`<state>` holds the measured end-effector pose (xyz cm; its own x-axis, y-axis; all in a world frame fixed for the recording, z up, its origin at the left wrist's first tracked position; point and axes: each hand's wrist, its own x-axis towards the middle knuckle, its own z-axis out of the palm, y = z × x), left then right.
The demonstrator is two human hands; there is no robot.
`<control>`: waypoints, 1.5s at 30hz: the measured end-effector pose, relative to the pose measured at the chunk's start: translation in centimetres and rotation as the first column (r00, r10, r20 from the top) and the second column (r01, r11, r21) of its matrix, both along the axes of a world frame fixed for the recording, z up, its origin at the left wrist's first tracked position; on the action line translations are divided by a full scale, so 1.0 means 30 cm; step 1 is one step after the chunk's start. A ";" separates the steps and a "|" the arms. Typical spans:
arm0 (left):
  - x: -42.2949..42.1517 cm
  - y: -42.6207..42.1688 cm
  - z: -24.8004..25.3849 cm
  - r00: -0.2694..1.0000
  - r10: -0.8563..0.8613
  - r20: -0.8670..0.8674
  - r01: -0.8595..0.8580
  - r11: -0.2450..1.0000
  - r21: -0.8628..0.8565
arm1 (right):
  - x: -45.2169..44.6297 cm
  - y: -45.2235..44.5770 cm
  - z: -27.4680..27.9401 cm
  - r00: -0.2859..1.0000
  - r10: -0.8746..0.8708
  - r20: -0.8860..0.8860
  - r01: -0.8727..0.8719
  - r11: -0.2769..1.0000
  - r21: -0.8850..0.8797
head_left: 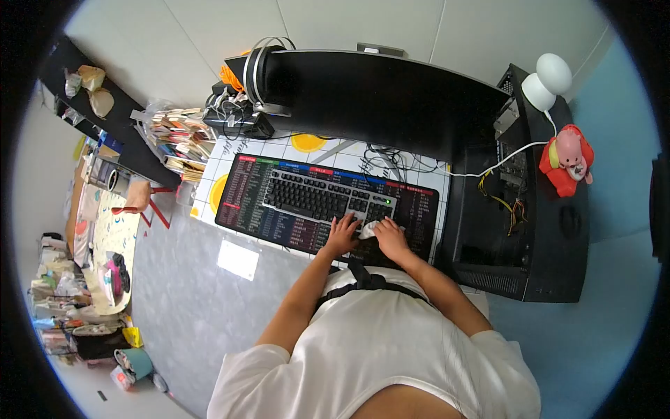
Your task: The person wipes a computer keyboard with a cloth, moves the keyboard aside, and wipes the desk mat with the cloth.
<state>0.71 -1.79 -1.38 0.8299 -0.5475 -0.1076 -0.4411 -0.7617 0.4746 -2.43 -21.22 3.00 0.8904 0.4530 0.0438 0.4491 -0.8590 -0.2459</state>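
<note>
A keyboard with dark keys and a light frame lies on a dark desk mat printed with columns of text. My left hand rests at the keyboard's lower right edge, its fingers spread and holding nothing. Just to its right, my right hand is closed on a crumpled white tissue, which touches the keyboard near the number keys. A small green light shows at the keyboard's upper right.
Behind the keyboard stands a wide black monitor, with headphones hung at its left end. An open computer case on the right carries a white camera and a red-and-pink plush toy. Loose cables lie below the monitor; stacked books stand left.
</note>
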 end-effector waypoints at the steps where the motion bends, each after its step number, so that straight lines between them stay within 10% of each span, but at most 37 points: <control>1: -0.001 0.000 0.005 1.000 0.001 0.005 -0.001 1.000 0.000 | 0.001 0.001 -0.003 1.000 0.001 0.005 -0.001 1.000 0.000; 12: -0.017 -0.008 0.016 0.999 0.035 0.022 -0.035 0.999 -0.024 | -0.010 -0.019 0.004 0.979 0.127 0.161 -0.100 0.981 -0.166; 23: -0.017 -0.005 0.023 1.000 0.019 0.014 -0.018 0.999 -0.033 | -0.010 -0.031 -0.020 0.947 -0.246 0.206 0.210 0.961 0.181; 36: -0.009 0.003 0.014 0.998 -0.012 0.066 0.017 0.997 -0.070 | -0.059 -0.010 -0.102 0.993 -0.030 0.118 0.049 0.985 -0.163; 45: -0.014 0.003 0.020 1.000 0.000 0.030 0.001 0.999 -0.044 | -0.047 -0.009 -0.079 0.996 -0.087 0.030 0.088 0.995 -0.035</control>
